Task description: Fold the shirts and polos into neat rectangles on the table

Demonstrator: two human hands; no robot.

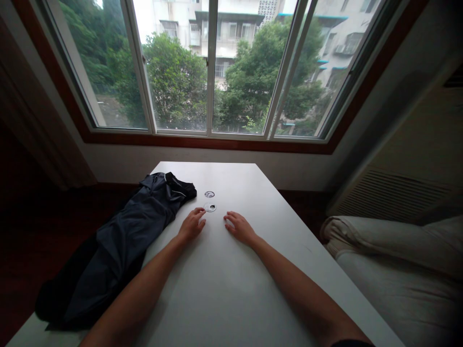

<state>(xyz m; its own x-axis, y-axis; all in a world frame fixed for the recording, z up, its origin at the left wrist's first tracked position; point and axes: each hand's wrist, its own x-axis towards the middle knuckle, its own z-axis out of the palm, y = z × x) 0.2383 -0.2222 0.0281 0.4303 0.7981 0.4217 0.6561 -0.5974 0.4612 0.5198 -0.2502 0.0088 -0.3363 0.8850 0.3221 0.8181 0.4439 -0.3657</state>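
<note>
Both my arms reach forward over the white table [231,279]. My left hand [192,224] is open, its fingertips right by the near edge of a small round flat piece [207,207] with a dark spot on it; I cannot tell if they touch. Just beyond that lies a second round flat piece [209,194] with a dark rim and a grey pattern. To the right, my right hand [238,226] is open above the table with its fingers slightly bent and nothing in them. A dark grey and black garment [126,236] lies rumpled along the table's left side.
A wide window [210,72] with a brown wooden frame [210,142] stands past the table's far end. At the right is a beige padded seat [390,241], close to the table's edge. A curtain [39,106] hangs at the left.
</note>
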